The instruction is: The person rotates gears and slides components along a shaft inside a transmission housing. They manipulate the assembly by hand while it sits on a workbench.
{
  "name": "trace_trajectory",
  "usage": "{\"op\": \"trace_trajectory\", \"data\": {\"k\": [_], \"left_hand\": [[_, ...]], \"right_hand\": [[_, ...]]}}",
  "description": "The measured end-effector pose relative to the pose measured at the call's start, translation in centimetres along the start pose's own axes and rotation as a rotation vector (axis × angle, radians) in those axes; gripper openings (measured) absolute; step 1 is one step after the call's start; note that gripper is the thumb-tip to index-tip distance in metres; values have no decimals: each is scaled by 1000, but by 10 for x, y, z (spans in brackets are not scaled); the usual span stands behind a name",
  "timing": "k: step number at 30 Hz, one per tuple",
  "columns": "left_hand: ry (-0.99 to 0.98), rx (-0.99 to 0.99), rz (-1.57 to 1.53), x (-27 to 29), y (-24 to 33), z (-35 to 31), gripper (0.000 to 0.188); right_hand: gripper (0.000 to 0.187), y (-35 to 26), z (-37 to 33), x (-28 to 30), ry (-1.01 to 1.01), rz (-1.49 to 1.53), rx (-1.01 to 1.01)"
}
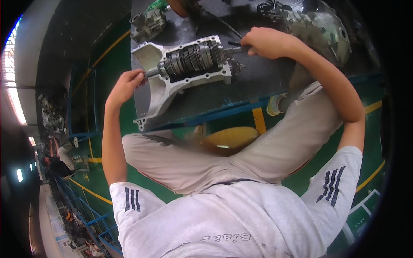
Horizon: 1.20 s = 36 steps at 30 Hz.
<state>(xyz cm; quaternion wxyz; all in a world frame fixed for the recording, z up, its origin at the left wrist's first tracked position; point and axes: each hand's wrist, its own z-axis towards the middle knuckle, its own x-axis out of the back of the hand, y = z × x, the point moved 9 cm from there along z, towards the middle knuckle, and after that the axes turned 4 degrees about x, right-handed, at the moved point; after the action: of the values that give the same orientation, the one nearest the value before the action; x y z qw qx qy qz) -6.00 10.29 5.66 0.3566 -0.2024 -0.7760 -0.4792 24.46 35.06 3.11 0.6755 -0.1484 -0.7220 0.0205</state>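
A silvery half of a gearbox housing [198, 80] lies on the dark tabletop with its hollow side up. In it sits a gear shaft [193, 58] carrying several toothed gears. My left hand [129, 86] pinches the thin shaft end that sticks out on the left. On the right, my right hand [272, 42] is closed at the other end of the shaft, its fingertips partly hidden. A short dark piece shows just beside these fingers; I cannot make out whether it is touched.
Another metal casing [148, 25] stands at the back left of the dark table [189, 105]. A larger casing [318, 32] is at the back right, behind my right forearm. A blue edge runs along the table's near side. Below it, between my legs, is a yellow stool [232, 138].
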Motion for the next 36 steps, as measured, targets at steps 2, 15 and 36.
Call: {"op": "trace_trajectory", "data": {"k": [2,15,36], "left_hand": [[-39,53,59,0,-3,-4,33],[427,-280,-1581,-8,-303,-120,53],[342,-74,-1661,-56,-179,-244,56]], "right_hand": [[29,-2,1,2,-29,-5,-4],[22,4,2,0,-100,239,-15],[20,6,2,5,-183,350,-45]]}}
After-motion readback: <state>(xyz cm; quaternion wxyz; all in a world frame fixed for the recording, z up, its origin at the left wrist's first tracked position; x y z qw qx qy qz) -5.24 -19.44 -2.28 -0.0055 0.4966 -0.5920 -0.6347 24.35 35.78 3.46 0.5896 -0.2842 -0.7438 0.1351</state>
